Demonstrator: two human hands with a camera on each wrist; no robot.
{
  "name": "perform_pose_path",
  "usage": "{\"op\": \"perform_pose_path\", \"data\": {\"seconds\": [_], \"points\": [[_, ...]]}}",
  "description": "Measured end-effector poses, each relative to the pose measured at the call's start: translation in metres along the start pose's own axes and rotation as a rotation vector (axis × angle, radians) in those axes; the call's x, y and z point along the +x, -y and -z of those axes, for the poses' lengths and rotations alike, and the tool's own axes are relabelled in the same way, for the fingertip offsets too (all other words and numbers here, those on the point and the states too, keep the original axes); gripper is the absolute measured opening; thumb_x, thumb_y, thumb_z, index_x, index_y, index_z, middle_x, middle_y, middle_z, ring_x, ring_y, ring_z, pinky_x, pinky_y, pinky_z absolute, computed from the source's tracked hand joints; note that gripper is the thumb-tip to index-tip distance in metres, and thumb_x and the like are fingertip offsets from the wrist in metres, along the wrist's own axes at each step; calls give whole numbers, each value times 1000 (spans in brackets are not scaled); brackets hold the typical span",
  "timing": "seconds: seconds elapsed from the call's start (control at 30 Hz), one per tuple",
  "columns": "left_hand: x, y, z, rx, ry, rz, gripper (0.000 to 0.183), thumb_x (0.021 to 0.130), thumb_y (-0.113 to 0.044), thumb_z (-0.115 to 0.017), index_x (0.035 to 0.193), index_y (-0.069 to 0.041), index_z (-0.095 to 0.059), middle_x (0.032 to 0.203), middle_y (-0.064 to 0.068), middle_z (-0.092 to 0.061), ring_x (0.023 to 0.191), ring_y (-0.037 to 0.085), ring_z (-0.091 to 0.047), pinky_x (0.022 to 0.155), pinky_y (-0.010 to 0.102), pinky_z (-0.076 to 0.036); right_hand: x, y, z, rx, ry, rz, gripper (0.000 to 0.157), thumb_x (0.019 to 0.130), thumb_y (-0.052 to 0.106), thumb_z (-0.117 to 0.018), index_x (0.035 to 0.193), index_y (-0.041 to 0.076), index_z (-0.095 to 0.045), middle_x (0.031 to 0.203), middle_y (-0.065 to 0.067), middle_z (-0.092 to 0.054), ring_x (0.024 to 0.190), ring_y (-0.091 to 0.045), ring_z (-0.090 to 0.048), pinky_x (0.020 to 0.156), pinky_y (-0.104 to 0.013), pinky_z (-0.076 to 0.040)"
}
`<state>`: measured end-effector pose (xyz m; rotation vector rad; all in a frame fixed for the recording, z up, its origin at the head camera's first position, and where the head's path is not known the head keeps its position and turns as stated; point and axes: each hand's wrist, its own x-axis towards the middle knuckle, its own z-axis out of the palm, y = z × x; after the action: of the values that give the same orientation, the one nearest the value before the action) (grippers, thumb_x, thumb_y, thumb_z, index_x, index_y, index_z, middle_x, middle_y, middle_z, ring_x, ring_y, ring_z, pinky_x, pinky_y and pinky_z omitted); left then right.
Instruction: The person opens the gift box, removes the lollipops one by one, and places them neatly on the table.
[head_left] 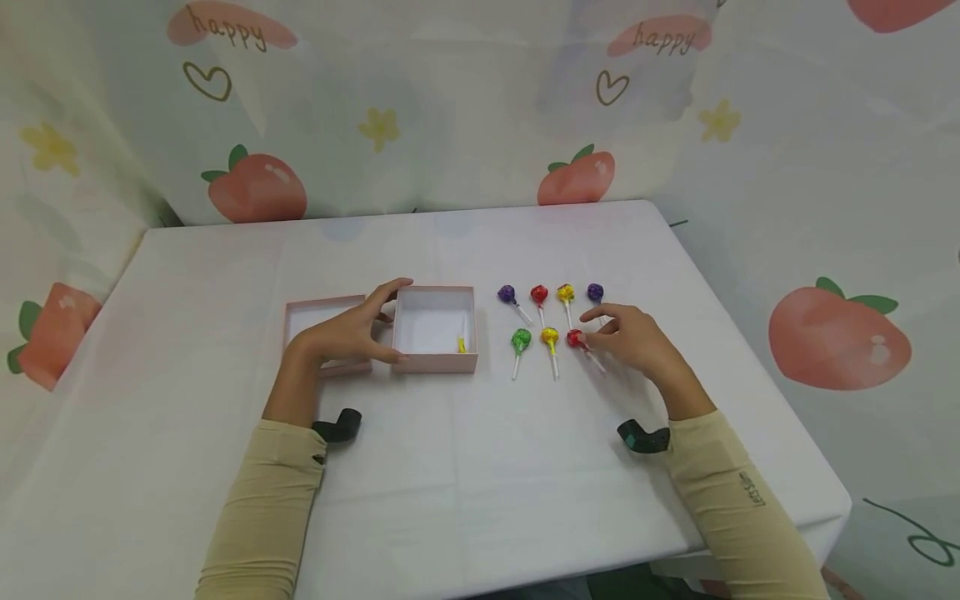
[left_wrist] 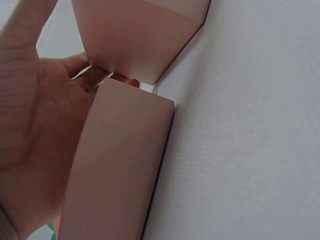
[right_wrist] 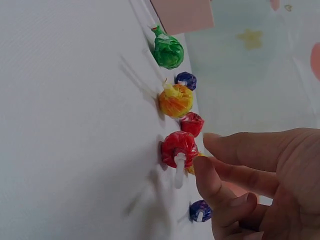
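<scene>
My left hand (head_left: 341, 333) spans the left side of an open pink box (head_left: 435, 363), thumb at its front corner and fingertips at the back one. Inside the box, a yellow lollipop (head_left: 461, 343) lies toward the right wall. On the table, my right hand (head_left: 626, 337) hovers at a red lollipop (head_left: 574, 338). In the right wrist view, thumb and forefinger stand apart beside the wrapped red candy (right_wrist: 179, 147), whose white stick points toward the camera. To its left lie a yellow lollipop (head_left: 550, 336) and a green lollipop (head_left: 521, 339).
Left of the box, partly behind my left hand, sits a second shallow pink box part (head_left: 322, 302). A back row holds a purple lollipop (head_left: 507, 294), a red one (head_left: 539, 294), a yellow one (head_left: 566, 292) and another purple one (head_left: 595, 292). White cloth (head_left: 450, 483) covers the table.
</scene>
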<state>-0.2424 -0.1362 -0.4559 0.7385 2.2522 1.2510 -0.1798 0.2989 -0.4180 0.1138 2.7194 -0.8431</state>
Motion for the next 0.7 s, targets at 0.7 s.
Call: {"op": "perform_pose_path", "data": {"seconds": [0.7], "points": [[0,-1,0,5,-2,5,119,77,-28,-94,165,-29,-13,165,4,-17,136,35,-42,108,58,-37,10,50,-8,63,-8,191,36,102,24,-68,135,11,-65,107,-15,-68,83,-32,-60,62,-34,-50]]}}
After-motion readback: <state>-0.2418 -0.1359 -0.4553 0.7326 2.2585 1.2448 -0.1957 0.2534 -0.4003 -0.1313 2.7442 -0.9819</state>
